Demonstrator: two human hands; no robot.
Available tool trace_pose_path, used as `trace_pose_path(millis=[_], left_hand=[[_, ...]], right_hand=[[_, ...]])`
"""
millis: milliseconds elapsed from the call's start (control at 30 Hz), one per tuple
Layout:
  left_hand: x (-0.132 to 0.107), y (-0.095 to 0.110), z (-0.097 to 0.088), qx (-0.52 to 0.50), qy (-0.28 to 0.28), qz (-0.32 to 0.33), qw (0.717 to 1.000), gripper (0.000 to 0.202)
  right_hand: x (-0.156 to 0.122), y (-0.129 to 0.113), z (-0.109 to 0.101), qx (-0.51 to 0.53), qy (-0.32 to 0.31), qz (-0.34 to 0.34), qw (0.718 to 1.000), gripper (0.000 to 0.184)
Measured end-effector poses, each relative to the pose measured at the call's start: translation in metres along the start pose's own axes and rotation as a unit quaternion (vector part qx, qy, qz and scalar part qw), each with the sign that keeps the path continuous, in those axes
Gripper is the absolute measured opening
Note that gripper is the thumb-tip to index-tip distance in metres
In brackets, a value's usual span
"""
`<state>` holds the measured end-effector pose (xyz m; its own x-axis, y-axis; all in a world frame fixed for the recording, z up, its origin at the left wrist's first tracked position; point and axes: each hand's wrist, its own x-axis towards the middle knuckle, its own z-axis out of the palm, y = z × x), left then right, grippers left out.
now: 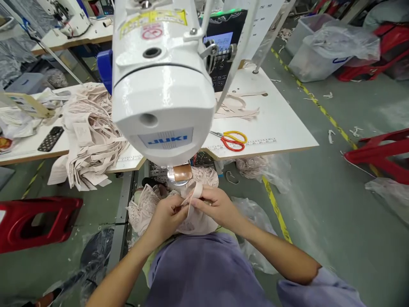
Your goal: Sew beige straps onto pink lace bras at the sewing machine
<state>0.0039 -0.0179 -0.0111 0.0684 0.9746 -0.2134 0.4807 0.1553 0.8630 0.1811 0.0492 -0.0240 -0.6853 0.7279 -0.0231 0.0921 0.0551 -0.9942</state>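
I work in a garment sewing workshop: a white JUKI sewing machine (pixel 162 85) fills the upper middle, a heap of cut beige pieces (pixel 92 140) covers the table (pixel 28 149) at left, scissors (pixel 233 140) lie right of centre, a second machine (pixel 68 17) stands upper left, and yellow tape (pixel 320 107) lines the floor.

White table (pixel 281 123) bears scissors (pixel 232 140), beige strap piles (pixel 92 140), and what looks like a phone (pixel 51 138).

Count of items:
- One white Juki sewing machine head (pixel 162 85), centre, and a second sewing machine (pixel 68 17), far left.
- One control panel (pixel 223 47).
- One pair of scissors (pixel 232 140), right table.
- One black phone (pixel 51 138), left table.
- Two red stools, near left (pixel 35 221) and right (pixel 380 155).
- One plastic bin (pixel 306 47), far right.
- Two hands, left hand (pixel 164 215) and right hand (pixel 217 207), pinching one beige strap (pixel 193 196).
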Motion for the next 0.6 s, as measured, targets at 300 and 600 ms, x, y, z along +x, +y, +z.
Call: trace_pose_path(millis=[300,600], left_hand=[[-0.009,-0.017,0.028,-0.002,0.181,0.106,0.978,0.022],[0.011,0.009,-0.022,0.065,0.123,0.077,0.987,0.032]], right_hand=[[0.019,0.003,-0.011,0.182,0.049,0.109,0.976,0.032],[0.087,-0.017,-0.059,0.017,0.045,0.044,0.998,0.015]])
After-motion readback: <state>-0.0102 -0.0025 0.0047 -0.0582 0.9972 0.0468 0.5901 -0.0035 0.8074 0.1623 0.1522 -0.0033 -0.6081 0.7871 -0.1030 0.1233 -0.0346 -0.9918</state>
